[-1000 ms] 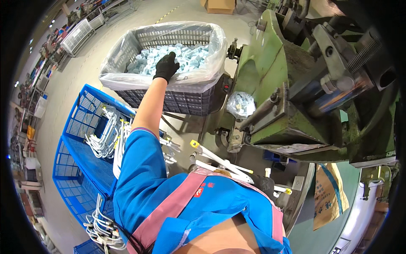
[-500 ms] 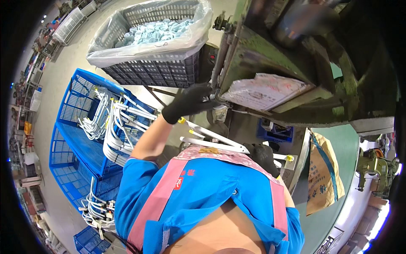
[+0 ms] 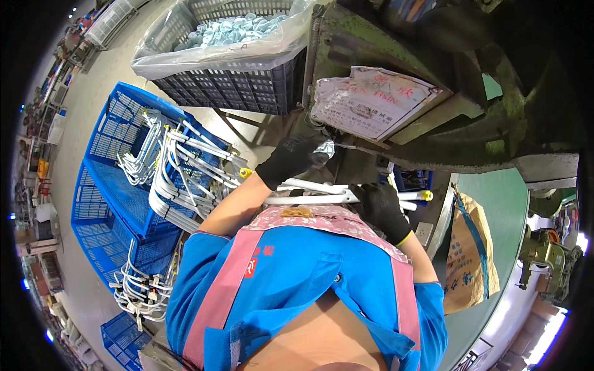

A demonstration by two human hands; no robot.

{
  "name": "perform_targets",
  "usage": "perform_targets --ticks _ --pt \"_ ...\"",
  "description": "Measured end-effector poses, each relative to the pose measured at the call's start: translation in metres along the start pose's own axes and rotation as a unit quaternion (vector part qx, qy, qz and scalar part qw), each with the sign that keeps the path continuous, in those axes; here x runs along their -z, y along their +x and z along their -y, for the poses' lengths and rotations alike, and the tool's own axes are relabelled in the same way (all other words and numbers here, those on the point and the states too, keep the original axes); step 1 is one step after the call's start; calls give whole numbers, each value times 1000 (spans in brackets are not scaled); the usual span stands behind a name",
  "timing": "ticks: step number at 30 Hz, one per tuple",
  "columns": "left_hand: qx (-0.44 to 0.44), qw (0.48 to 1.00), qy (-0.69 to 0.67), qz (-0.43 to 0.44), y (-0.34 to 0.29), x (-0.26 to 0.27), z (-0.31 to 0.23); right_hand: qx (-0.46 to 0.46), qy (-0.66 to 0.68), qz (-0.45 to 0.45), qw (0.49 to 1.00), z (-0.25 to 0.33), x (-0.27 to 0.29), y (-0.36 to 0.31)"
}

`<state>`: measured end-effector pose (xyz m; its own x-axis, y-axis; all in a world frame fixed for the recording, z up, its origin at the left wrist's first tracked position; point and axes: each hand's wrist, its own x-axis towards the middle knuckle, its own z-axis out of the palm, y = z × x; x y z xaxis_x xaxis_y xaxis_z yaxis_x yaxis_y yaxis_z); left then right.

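My right hand (image 3: pixel 378 207), in a black glove, is closed around a white bent-tube frame (image 3: pixel 309 200) that lies level in front of my apron. A yellow tip (image 3: pixel 426 195) shows at the frame's right end. My left hand (image 3: pixel 288 159), also gloved in black, is above the left part of the frame with its fingers curled. At its fingertips is a small pale, shiny piece (image 3: pixel 325 148), just under the green machine (image 3: pixel 346 49). The fingers hide part of this piece, and its kind cannot be made out.
A black crate (image 3: pixel 235 93) lined with clear plastic holds pale blue discs (image 3: pixel 238 31). Blue baskets (image 3: pixel 117 191) at left hold several white tube frames (image 3: pixel 164 185). A brown paper sack (image 3: pixel 473 260) rests on the green surface (image 3: pixel 504 216) at right.
My left hand has come down from the machine's edge, and its fingers have curled at the pale piece. My right hand shows more fully on the frame. The view has shifted slightly.
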<state>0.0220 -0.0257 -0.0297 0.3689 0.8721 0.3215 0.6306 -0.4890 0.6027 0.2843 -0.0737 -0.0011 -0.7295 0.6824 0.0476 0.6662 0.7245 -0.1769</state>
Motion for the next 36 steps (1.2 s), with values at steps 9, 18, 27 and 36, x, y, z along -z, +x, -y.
perform_targets --ticks 9,18,27,36 --pt "32 995 92 -29 -62 102 -10 58 -86 -106 989 -4 11 38" --pt "103 982 106 -119 -65 107 3 61 5 -172 983 -21 -16 70" --pt "123 979 116 -114 -56 116 8 41 18 -202 978 -14 -12 81" --pt "106 980 102 -131 -55 106 14 31 26 -172 984 -25 -18 78"
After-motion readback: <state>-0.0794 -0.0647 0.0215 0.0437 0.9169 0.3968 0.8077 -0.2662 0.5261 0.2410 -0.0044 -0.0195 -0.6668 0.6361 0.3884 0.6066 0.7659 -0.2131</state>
